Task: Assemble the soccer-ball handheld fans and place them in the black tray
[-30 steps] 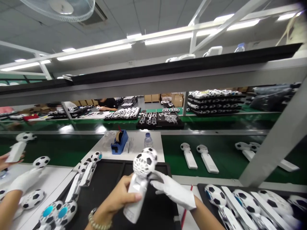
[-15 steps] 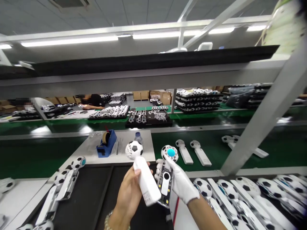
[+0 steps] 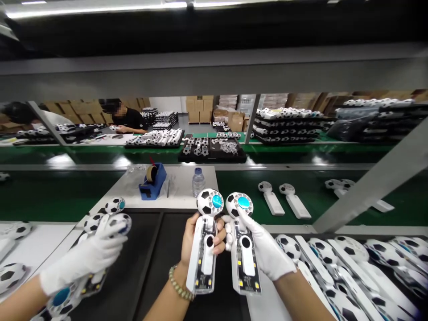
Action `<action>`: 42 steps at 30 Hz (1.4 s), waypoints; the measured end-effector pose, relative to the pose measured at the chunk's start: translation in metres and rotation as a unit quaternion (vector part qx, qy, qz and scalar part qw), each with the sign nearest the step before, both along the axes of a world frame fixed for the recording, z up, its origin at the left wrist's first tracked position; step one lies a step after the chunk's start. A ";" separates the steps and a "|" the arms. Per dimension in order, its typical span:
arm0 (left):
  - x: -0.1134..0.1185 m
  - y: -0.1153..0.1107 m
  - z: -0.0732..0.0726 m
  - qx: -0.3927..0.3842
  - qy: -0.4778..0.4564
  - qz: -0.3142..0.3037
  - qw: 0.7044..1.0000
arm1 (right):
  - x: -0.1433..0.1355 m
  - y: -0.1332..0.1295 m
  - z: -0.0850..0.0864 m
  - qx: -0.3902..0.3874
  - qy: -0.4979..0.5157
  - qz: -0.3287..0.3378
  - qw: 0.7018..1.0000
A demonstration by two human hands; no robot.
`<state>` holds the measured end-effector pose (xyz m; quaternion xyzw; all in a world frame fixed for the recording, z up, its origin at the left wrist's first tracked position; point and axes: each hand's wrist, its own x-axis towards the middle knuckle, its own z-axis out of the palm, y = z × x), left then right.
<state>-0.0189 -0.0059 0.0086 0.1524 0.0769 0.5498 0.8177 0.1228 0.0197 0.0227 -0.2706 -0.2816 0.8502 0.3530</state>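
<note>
Gripping left fan in left hand, right fan in right hand, closest at top, splayed below

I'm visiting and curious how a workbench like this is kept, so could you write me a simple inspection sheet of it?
Surface: black divided tray; a white board and green surface beyond.
Job's things: left gadget and right gadget, both football-topped, blue discs and circuit boards showing; more gadgets lie at right.
Clutter: blue tape dispenser and water bottle on the board.
Hands: bare left hand and gloved right hand each hold one gadget; another person's gloved hand holds one at left.
Cables: nothing seen.
Surroundings: person in black, stacked trays, cardboard boxes.
</note>
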 end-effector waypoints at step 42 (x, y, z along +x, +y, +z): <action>-0.041 -0.009 0.011 0.267 0.544 0.265 0.750 | -0.002 0.075 -0.039 0.089 -0.225 -0.132 0.961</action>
